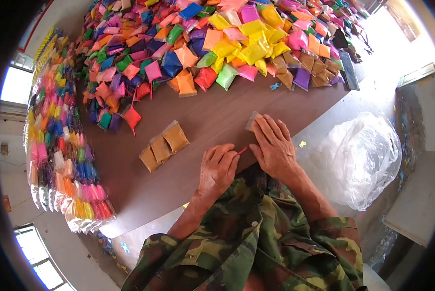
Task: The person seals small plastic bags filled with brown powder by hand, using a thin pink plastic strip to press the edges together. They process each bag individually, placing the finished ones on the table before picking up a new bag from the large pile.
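My left hand (216, 169) is closed at the table's front edge, its fingertips pinching the end of a small red stick (242, 151). To its right, my right hand (275, 145) lies with its fingers close together over a small clear packet (251, 121), pressing it to the brown table; only the packet's upper left end shows, and its contents are mostly hidden. The red stick lies between the two hands. Left of them, a row of brown packets (164, 147) rests flat on the table, side by side and slightly overlapping.
A large heap of coloured packets (198, 43) covers the back of the brown table (217, 111). Stacked bags of colours (62, 145) stand at the left. A dark phone-like slab (349, 71) lies at the back right. Clear plastic bags (360, 160) are bunched at the right.
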The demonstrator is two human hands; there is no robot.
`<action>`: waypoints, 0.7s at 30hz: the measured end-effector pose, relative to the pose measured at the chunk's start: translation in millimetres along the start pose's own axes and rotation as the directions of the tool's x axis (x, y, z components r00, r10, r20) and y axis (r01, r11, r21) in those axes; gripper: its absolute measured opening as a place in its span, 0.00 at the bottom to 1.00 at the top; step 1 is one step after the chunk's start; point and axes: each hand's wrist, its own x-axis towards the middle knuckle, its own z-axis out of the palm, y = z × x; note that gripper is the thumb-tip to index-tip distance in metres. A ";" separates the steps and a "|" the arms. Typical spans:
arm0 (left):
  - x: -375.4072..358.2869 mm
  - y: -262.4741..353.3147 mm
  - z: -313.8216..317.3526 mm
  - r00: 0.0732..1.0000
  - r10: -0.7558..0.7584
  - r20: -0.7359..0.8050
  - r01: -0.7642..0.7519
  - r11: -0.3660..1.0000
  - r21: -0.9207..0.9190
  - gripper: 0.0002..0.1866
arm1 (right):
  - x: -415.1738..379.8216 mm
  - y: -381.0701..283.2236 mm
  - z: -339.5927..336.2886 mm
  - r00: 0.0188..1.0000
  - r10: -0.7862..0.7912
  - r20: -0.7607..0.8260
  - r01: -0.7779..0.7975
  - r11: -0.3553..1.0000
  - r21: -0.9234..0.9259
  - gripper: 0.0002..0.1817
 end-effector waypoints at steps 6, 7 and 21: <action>-4.2 2.1 0.4 1.000 0.017 -0.006 -0.017 1.000 -0.005 0.11 | -2.2 -10.3 6.7 0.988 0.043 -0.150 -0.039 0.999 0.034 0.28; -3.0 3.0 -0.8 1.000 0.029 -0.006 -0.029 1.000 0.005 0.11 | -2.3 -14.0 6.3 0.987 0.070 -0.145 -0.058 0.995 0.081 0.27; -16.3 5.1 -30.4 0.995 -0.039 0.089 0.027 0.991 0.130 0.08 | -36.2 -23.0 0.5 0.999 0.027 -0.027 -0.026 0.999 0.024 0.31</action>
